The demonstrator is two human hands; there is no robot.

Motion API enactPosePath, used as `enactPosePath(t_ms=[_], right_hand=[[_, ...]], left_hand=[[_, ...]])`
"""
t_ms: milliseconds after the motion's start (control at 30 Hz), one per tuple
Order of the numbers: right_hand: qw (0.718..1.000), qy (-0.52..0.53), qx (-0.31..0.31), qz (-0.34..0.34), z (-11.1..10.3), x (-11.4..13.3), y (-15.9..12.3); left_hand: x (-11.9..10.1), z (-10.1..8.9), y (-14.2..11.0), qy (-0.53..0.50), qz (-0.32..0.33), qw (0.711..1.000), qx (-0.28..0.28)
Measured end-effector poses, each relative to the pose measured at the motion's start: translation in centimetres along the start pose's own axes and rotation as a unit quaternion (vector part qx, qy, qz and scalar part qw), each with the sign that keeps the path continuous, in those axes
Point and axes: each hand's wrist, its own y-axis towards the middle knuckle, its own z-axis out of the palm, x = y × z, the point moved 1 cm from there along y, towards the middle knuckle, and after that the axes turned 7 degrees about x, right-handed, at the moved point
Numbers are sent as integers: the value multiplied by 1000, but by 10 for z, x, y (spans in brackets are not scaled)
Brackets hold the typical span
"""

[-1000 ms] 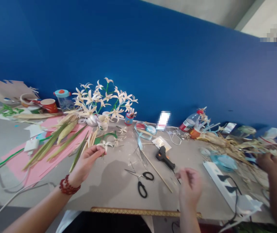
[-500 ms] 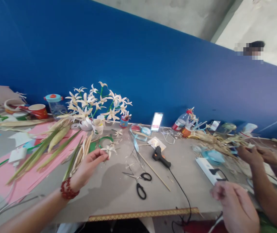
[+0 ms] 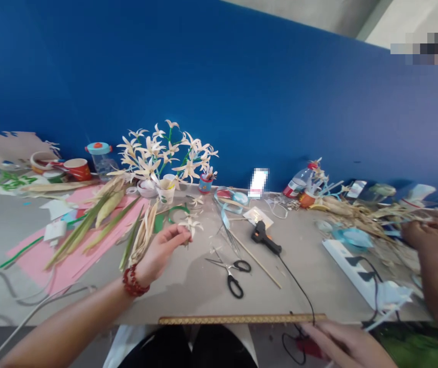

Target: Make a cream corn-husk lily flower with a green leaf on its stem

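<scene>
My left hand (image 3: 170, 244), with a red beaded bracelet (image 3: 133, 280) at the wrist, pinches a small cream flower (image 3: 191, 224) with narrow pointed petals. It looks made of dried husk. My right hand (image 3: 347, 341) is low at the table's front edge, fingers stretched leftward near the black cord (image 3: 306, 294) of the glue gun; whether they touch it I cannot tell. Between my hands lie open black-handled scissors (image 3: 235, 278). The black glue gun (image 3: 265, 239) rests to their upper right. Behind my left hand, a bunch of similar flowers (image 3: 153, 148) on green stems stands up.
Husk leaves (image 3: 84, 227) lie on pink paper (image 3: 30, 266) at left. A thin stick (image 3: 259, 266) is beside the scissors. A white power strip (image 3: 347, 276) sits at right, near another person's hands (image 3: 428, 237). A bottle (image 3: 297, 184) and a phone (image 3: 257, 184) stand along the blue wall.
The view has shifted, so the table things appear farther right. My right hand has come down and left, from above the table's right side to its front edge. My left hand still holds the flower.
</scene>
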Motion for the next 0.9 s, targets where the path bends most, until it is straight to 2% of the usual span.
enactPosePath(t_ms=[67,100,200,267,333,400,533,600,767,833,900], right_hand=[[994,-87,20,-67,15,24,20],[987,-93,17,-130,24,38,31],[979,-21,6,-204,59,82,66],[968,43,28,-246,84,109,82],[955,87,27,-281,105,129,92],[946,155,16,-284,122,142,96],[917,304,30,-257,143,149,98],[913,319,50,-247,149,148,96],[952,168,37,-252,147,132,93],[967,105,50,-226,142,117,94],[978,38,29,-201,133,102,98]], left_hand=[[1,6,-4,-4,0,1000,1],[1,9,-6,0,1,1000,2],[4,13,-10,46,33,998,4],[4,13,-12,106,106,989,10],[3,12,-14,171,193,966,16],[2,12,-17,216,249,944,25],[3,14,-23,247,258,933,36],[4,16,-24,251,242,936,37],[9,15,-20,177,184,966,39],[10,13,-19,121,150,981,33],[9,12,-19,77,126,989,25]])
